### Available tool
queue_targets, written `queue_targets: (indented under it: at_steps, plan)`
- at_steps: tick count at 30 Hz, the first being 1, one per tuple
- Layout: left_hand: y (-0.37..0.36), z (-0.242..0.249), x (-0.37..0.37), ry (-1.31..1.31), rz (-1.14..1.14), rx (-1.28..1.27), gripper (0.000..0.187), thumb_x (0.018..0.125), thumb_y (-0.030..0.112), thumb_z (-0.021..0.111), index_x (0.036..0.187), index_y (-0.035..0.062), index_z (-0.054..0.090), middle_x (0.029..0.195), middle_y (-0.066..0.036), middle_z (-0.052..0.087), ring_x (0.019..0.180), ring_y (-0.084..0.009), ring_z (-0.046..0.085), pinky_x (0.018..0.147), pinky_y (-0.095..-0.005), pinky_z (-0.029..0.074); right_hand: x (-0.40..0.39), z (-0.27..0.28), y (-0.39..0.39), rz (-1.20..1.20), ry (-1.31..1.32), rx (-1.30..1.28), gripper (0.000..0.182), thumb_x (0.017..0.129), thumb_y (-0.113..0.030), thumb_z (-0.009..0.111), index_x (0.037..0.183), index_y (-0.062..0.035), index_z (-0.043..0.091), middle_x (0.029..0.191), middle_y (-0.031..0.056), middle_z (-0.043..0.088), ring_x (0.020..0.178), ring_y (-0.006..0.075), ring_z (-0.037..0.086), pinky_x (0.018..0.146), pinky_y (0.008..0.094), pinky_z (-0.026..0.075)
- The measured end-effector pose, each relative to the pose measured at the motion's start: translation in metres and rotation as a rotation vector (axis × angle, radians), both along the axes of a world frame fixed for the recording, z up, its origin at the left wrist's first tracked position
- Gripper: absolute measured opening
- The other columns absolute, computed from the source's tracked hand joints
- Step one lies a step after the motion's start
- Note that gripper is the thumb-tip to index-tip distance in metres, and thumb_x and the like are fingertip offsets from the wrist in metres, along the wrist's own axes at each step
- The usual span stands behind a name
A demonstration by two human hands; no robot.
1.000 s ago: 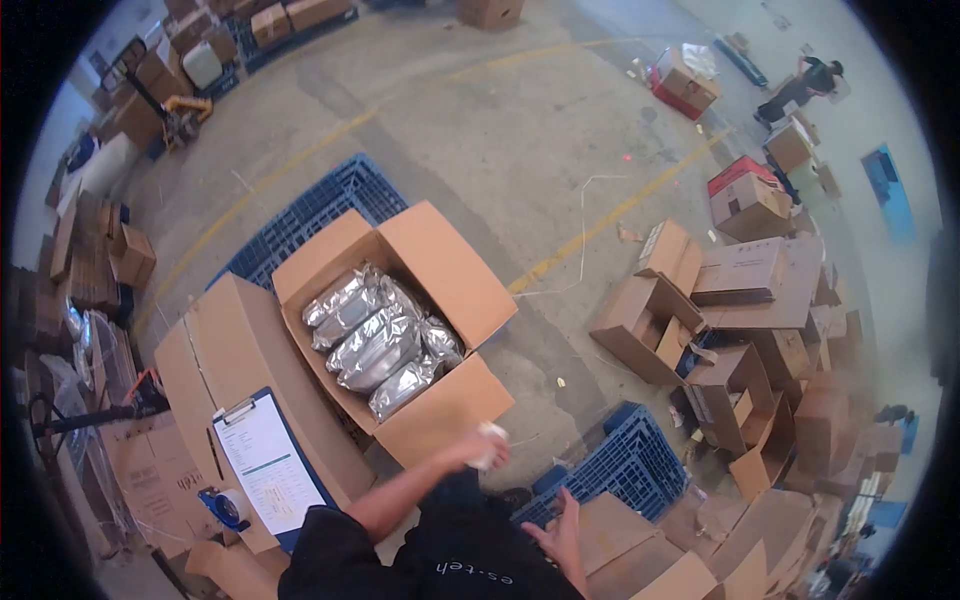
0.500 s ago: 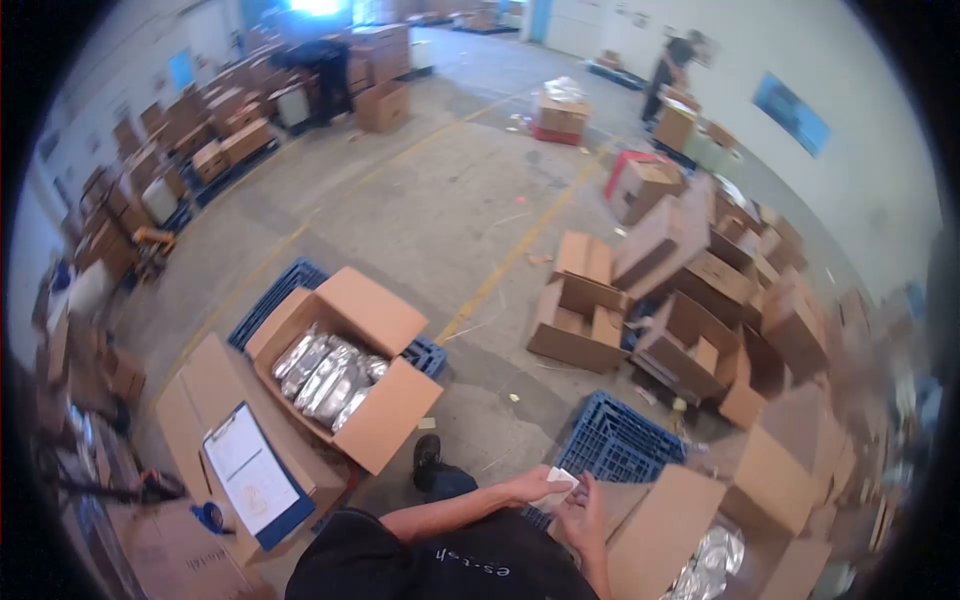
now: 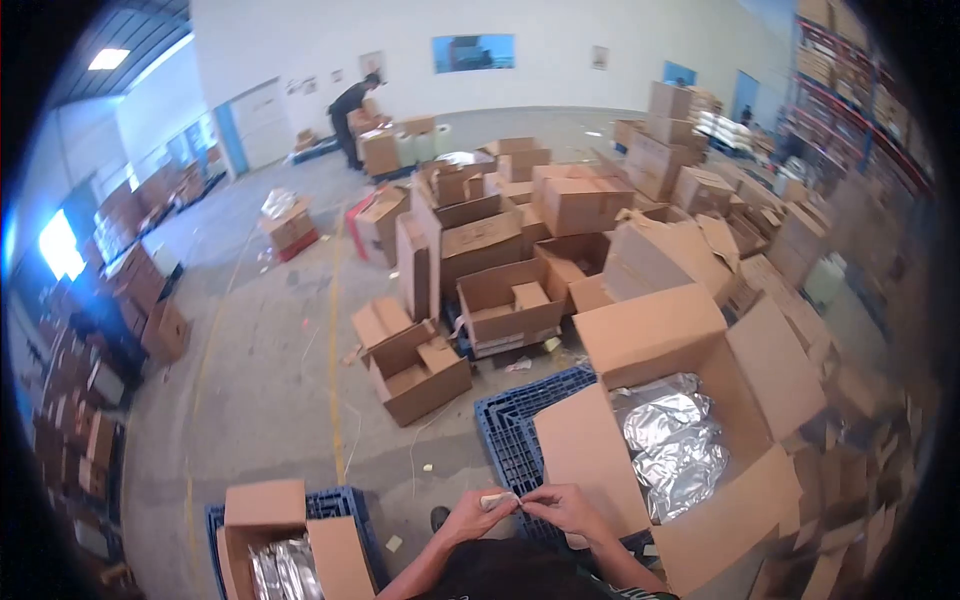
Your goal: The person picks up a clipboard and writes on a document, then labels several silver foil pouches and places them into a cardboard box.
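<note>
Low in the centre, my left hand (image 3: 478, 515) is closed around a small white label (image 3: 497, 500). Just to its right, my right hand (image 3: 565, 508) pinches the label's edge, so the two hands nearly touch. To the right stands an open cardboard box (image 3: 725, 350) with silver foil packages (image 3: 668, 440) inside; one flap reaches close to my right hand. At the lower left, another open box (image 3: 265, 500) holds silver foil packages (image 3: 285, 572).
Blue pallets (image 3: 510, 425) lie under and beside the boxes. Empty open cartons (image 3: 415, 375) are piled ahead. A person in dark clothes (image 3: 348, 115) bends over boxes at the back. Racks (image 3: 860, 110) stand at the far right.
The view has swung right, so the right foil box is now fully in sight and the clipboard has left the view. My hands have come together on the label.
</note>
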State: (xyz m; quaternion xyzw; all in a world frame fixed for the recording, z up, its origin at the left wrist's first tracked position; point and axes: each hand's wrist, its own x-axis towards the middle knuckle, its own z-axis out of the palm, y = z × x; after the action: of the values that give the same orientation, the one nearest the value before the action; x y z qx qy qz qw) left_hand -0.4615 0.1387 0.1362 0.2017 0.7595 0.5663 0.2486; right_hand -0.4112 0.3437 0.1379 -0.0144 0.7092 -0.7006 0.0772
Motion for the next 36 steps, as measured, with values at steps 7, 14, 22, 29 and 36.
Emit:
queue_targets:
  at_steps: [7,14,22,29,36]
  plan:
    - [0.006,0.011,-0.026,-0.081,-0.335,-0.049,0.028,0.09,0.03,0.064,0.097,0.003,0.07,0.085,-0.007,0.07,0.079,-0.0125,0.063,0.07,-0.0284,0.05,0.002,-0.019,0.016,0.097,0.051,0.227,0.019,0.085,-0.016,0.07,0.096,-0.0002,0.068,0.084,0.0045,0.068,0.077,0.0091,0.062,0.071,0.0253,0.05]
    - [0.019,0.033,-0.026,-0.01,-0.349,-0.135,0.028,0.089,0.033,0.066,0.093,0.0061,0.072,0.078,-0.003,0.07,0.071,-0.0103,0.061,0.064,-0.0283,0.048,0.005,-0.009,0.018,0.066,0.165,0.242,0.02,0.084,-0.02,0.069,0.093,-0.0019,0.067,0.074,0.0031,0.064,0.069,0.0101,0.059,0.064,0.0274,0.048]
    - [0.037,0.045,-0.012,0.3,-0.264,-0.312,0.025,0.085,0.031,0.066,0.095,0.009,0.071,0.074,-0.017,0.066,0.067,-0.0326,0.065,0.063,-0.0375,0.051,0.001,-0.019,0.015,-0.082,0.354,0.439,0.02,0.075,-0.018,0.068,0.082,-0.0008,0.061,0.065,0.0098,0.058,0.059,0.0196,0.058,0.057,0.0309,0.047]
    - [0.056,0.025,-0.01,0.517,-0.053,-0.302,0.017,0.081,0.024,0.071,0.087,0.0079,0.069,0.076,-0.015,0.066,0.07,-0.0343,0.064,0.063,-0.04,0.051,-0.008,-0.029,0.015,-0.35,0.335,0.457,0.021,0.074,-0.018,0.068,0.08,-0.0002,0.059,0.07,0.0134,0.06,0.063,0.0268,0.061,0.06,0.0362,0.049]
    - [0.076,0.031,-0.005,0.819,0.077,-0.139,0.016,0.08,0.014,0.072,0.09,0.0032,0.068,0.084,-0.013,0.068,0.078,-0.0293,0.066,0.068,-0.0365,0.052,-0.008,-0.009,0.046,-0.244,0.193,0.281,0.02,0.085,-0.019,0.066,0.092,-0.0001,0.065,0.078,0.0088,0.066,0.068,0.0146,0.062,0.063,0.0297,0.05]
